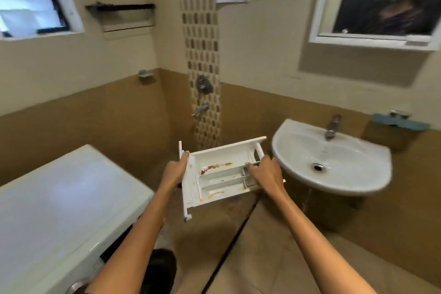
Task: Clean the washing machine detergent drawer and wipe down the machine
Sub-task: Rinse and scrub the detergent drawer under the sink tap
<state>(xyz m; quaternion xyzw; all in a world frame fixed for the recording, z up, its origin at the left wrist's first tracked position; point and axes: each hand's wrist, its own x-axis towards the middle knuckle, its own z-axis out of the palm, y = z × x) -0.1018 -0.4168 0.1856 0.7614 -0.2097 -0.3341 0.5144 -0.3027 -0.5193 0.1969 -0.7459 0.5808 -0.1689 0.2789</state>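
Fingers (250, 166) of the right hand (263, 170) curl over the right end of the drawer (214, 179), tips dipping into its compartments. The left hand (173, 172) clamps the opposite end, thumb on the rim. The white drawer is held in mid-air, open side up, streaked inside with orange-brown residue (216, 166). It is out of the washer (59, 193), which stands to the left, and just beside the sink (358, 181) on the right. A tap (330, 129) stands at the sink's back edge; a mirror (374, 2) hangs above.
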